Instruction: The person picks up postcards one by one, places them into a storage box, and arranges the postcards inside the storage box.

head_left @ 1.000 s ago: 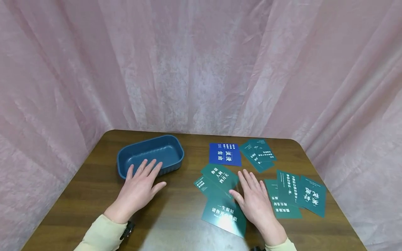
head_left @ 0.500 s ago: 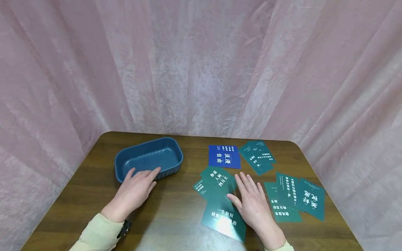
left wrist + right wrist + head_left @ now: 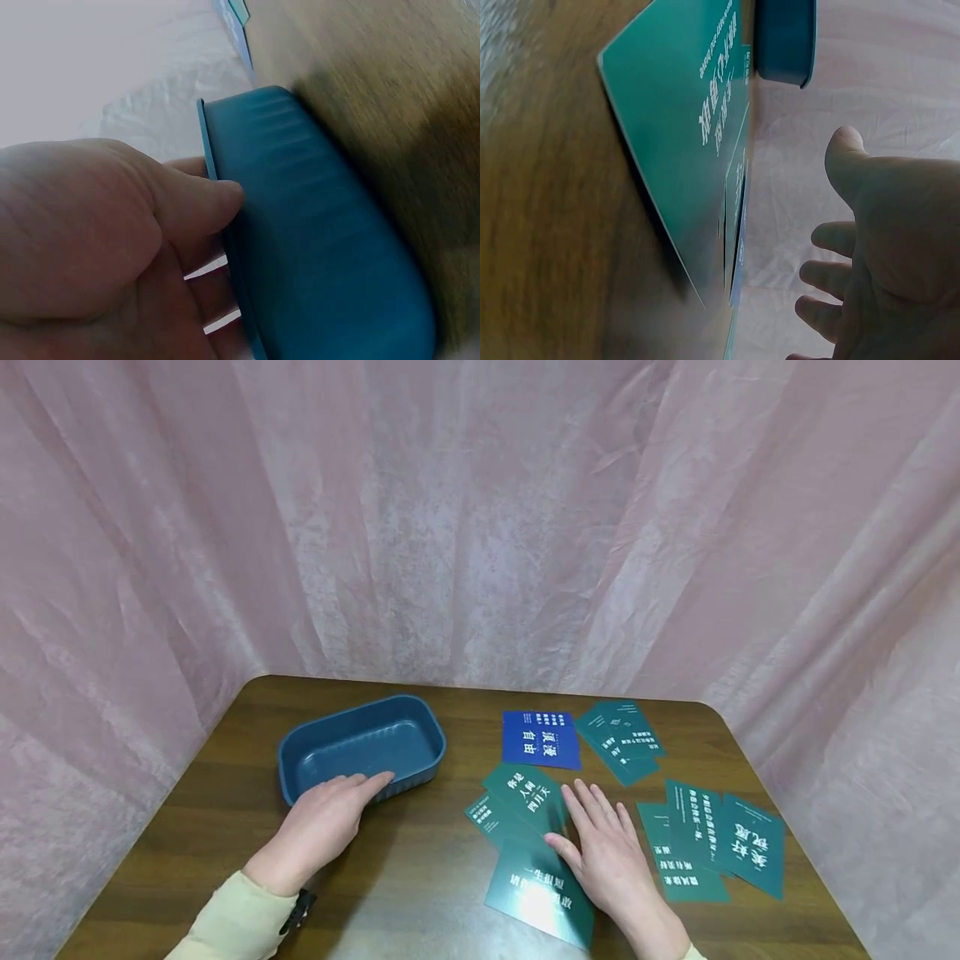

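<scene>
The blue basin (image 3: 367, 747) looks like smooth plastic, with a soft sheen on its inner floor and shallow ribs moulded into its outer wall. Right of the basin, the green cards seem to be stiff, smooth paper; the nearest green card (image 3: 536, 902) is glossy enough to throw back a bright patch of glare. The blue card (image 3: 542, 740), also right of the basin, looks like smooth paper too. Under the basin, the counter (image 3: 435, 877) shows a brown wood grain with a satin shine. Behind the basin hangs a pink curtain (image 3: 465, 527) of velvety, softly lustrous cloth.
</scene>
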The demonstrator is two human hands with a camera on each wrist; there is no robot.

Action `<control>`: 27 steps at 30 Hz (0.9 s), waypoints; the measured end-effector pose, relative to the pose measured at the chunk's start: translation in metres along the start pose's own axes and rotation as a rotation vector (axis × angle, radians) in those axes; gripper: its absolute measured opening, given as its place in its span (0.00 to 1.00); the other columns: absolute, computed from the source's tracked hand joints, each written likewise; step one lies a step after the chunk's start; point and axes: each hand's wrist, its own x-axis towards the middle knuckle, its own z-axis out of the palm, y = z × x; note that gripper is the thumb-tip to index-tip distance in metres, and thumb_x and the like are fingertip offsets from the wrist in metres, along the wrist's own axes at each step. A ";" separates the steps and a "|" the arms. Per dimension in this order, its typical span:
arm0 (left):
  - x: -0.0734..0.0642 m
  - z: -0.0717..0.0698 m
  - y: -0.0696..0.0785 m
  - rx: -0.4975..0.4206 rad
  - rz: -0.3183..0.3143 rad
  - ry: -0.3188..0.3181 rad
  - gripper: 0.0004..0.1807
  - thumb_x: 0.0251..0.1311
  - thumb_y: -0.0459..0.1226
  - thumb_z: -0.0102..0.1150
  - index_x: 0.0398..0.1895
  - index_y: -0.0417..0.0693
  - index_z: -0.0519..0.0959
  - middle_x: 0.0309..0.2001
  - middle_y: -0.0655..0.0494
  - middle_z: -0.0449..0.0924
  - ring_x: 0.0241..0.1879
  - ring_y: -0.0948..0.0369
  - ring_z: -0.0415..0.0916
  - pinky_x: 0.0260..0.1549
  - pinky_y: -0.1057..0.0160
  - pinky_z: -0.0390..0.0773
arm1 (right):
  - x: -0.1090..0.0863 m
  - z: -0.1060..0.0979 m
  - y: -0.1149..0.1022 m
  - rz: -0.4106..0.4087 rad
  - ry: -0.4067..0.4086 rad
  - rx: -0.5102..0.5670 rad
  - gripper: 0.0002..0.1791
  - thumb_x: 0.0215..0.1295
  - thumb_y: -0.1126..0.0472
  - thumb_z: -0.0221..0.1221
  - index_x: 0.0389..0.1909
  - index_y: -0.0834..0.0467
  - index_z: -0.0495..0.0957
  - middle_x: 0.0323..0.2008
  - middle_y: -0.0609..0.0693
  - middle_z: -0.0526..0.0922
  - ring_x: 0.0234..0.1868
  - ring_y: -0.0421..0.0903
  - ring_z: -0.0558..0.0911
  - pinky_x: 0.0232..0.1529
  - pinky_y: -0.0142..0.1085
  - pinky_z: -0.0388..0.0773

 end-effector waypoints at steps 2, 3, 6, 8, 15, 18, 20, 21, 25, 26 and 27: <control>0.000 -0.002 0.001 -0.010 0.004 -0.016 0.33 0.62 0.19 0.66 0.70 0.51 0.84 0.45 0.52 0.90 0.43 0.49 0.87 0.36 0.51 0.86 | 0.001 0.000 -0.001 -0.002 0.002 0.005 0.43 0.79 0.41 0.64 0.85 0.58 0.66 0.84 0.61 0.64 0.85 0.66 0.59 0.80 0.71 0.54; -0.001 -0.003 0.002 -0.013 0.007 -0.025 0.33 0.63 0.18 0.66 0.70 0.51 0.84 0.45 0.52 0.90 0.43 0.49 0.87 0.37 0.51 0.86 | 0.001 0.000 -0.001 -0.004 0.002 0.005 0.43 0.79 0.41 0.64 0.85 0.58 0.66 0.84 0.61 0.64 0.85 0.66 0.59 0.80 0.71 0.54; -0.002 -0.005 0.004 -0.016 0.017 -0.050 0.33 0.64 0.19 0.66 0.69 0.53 0.84 0.47 0.53 0.90 0.44 0.50 0.87 0.36 0.52 0.86 | 0.000 -0.002 -0.002 -0.003 -0.005 0.002 0.42 0.80 0.41 0.64 0.85 0.58 0.66 0.84 0.61 0.65 0.85 0.66 0.60 0.79 0.72 0.54; -0.004 -0.006 0.006 -0.021 0.023 -0.061 0.32 0.65 0.19 0.65 0.69 0.54 0.84 0.47 0.54 0.90 0.43 0.51 0.86 0.36 0.53 0.85 | 0.000 -0.003 -0.002 -0.003 -0.013 -0.001 0.42 0.80 0.40 0.63 0.85 0.58 0.66 0.84 0.61 0.65 0.85 0.66 0.60 0.79 0.72 0.54; -0.011 -0.013 0.008 -0.063 0.074 -0.114 0.33 0.65 0.17 0.64 0.67 0.57 0.85 0.50 0.58 0.90 0.43 0.53 0.85 0.39 0.54 0.85 | -0.002 -0.005 0.000 -0.013 -0.006 0.003 0.42 0.79 0.41 0.65 0.84 0.58 0.68 0.83 0.60 0.66 0.84 0.66 0.61 0.79 0.72 0.54; -0.013 -0.017 0.008 -0.102 0.094 -0.153 0.33 0.65 0.17 0.63 0.67 0.57 0.85 0.51 0.58 0.90 0.46 0.53 0.86 0.42 0.53 0.86 | -0.003 -0.006 0.002 -0.012 -0.007 0.007 0.41 0.79 0.42 0.65 0.84 0.58 0.68 0.83 0.60 0.66 0.84 0.66 0.61 0.79 0.72 0.54; -0.015 -0.019 0.008 -0.128 0.105 -0.175 0.32 0.66 0.17 0.63 0.67 0.56 0.85 0.52 0.58 0.90 0.47 0.53 0.86 0.45 0.52 0.87 | -0.005 -0.006 0.004 -0.011 -0.017 0.008 0.41 0.79 0.42 0.65 0.84 0.58 0.68 0.83 0.60 0.66 0.84 0.66 0.61 0.79 0.73 0.54; -0.015 -0.020 0.008 -0.138 0.112 -0.183 0.32 0.66 0.17 0.62 0.67 0.56 0.85 0.52 0.59 0.90 0.47 0.53 0.86 0.46 0.51 0.87 | -0.005 -0.007 0.004 -0.011 -0.022 0.007 0.41 0.79 0.41 0.64 0.84 0.57 0.68 0.83 0.60 0.66 0.84 0.66 0.61 0.79 0.73 0.54; -0.017 -0.022 0.005 -0.177 0.135 -0.201 0.30 0.68 0.18 0.62 0.65 0.57 0.86 0.51 0.60 0.90 0.47 0.54 0.86 0.47 0.51 0.86 | -0.007 -0.008 0.008 -0.012 -0.039 0.007 0.41 0.80 0.39 0.63 0.84 0.57 0.68 0.83 0.60 0.66 0.84 0.66 0.61 0.79 0.73 0.54; -0.018 -0.022 0.005 -0.186 0.143 -0.205 0.30 0.68 0.19 0.62 0.64 0.57 0.86 0.51 0.60 0.90 0.47 0.54 0.86 0.48 0.51 0.86 | -0.007 -0.008 0.008 -0.012 -0.043 0.009 0.41 0.80 0.40 0.63 0.84 0.57 0.68 0.83 0.60 0.66 0.84 0.66 0.61 0.79 0.73 0.54; -0.018 -0.022 0.004 -0.197 0.150 -0.210 0.29 0.69 0.19 0.62 0.64 0.57 0.86 0.51 0.60 0.90 0.47 0.55 0.86 0.48 0.52 0.86 | -0.007 -0.009 0.009 -0.012 -0.049 0.008 0.41 0.80 0.40 0.63 0.84 0.57 0.68 0.83 0.60 0.67 0.84 0.66 0.61 0.78 0.73 0.54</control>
